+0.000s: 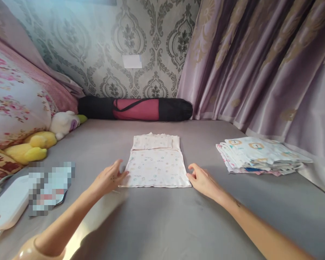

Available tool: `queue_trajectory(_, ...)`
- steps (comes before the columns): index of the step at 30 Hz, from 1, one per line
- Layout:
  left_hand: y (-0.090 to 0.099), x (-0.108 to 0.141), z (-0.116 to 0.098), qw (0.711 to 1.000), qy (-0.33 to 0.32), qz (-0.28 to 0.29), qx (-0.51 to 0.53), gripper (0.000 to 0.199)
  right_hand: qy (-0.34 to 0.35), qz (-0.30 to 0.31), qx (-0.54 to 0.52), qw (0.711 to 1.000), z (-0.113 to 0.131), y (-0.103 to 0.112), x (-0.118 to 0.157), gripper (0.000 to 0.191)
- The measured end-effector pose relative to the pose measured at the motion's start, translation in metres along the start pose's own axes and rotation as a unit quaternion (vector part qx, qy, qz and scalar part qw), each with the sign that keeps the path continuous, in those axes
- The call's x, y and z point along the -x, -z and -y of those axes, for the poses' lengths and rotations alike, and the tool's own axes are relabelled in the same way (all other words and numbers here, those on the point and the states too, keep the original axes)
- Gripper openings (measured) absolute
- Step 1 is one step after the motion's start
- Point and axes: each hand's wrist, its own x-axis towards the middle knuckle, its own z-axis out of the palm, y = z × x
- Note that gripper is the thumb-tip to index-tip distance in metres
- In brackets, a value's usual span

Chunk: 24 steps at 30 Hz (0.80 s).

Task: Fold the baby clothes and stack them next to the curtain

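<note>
A white cloth (155, 168) with small pale prints lies flat in front of me. Its far end is folded over into a narrower band (153, 142) with an uneven back edge. My left hand (111, 177) is at the cloth's left edge, fingers apart, the thumb tip touching or almost touching the fabric. On the opposite side, my right hand (204, 180) has its thumb and forefinger curved with a gap between them, right beside the near right edge. Neither hand shows fabric pinched in it.
A stack of folded printed cloths (260, 155) lies at the right on the grey sheet (162, 220). Along the wall rests a black and red roll bag (137, 109). Plush toys (63, 124), a floral pillow (16, 97), a white device (13, 202) and a blurred-out item (51, 189) are at left.
</note>
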Motion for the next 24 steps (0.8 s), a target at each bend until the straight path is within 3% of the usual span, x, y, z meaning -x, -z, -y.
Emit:
queue_trajectory(6, -0.008, 0.016, -0.003, 0.996, 0.049, 0.044, 0.066, 0.060, 0.000, 0.042, -0.055, 0.998, 0.011, 0.000, 0.018, 0.025)
queue_trajectory(10, -0.009, 0.018, -0.002, 0.994, -0.005, 0.032, 0.102, 0.053, 0.066, 0.046, -0.060, 0.995, 0.006, 0.002, 0.025, 0.031)
queue_trajectory(15, -0.001, 0.025, -0.005, 0.987, -0.053, 0.040, 0.150, 0.035, 0.149, 0.033, -0.035, 0.988, -0.001, 0.002, 0.028, 0.017)
queue_trajectory(20, -0.002, 0.035, -0.003, 0.985, -0.156, -0.031, 0.061, 0.043, 0.246, -0.043, -0.009, 0.968, -0.006, -0.004, 0.027, 0.027)
queue_trajectory(24, -0.006, 0.032, -0.001, 0.974, -0.201, -0.094, -0.046, 0.026, 0.264, -0.078, -0.015, 0.961, -0.008, -0.008, 0.022, 0.037)
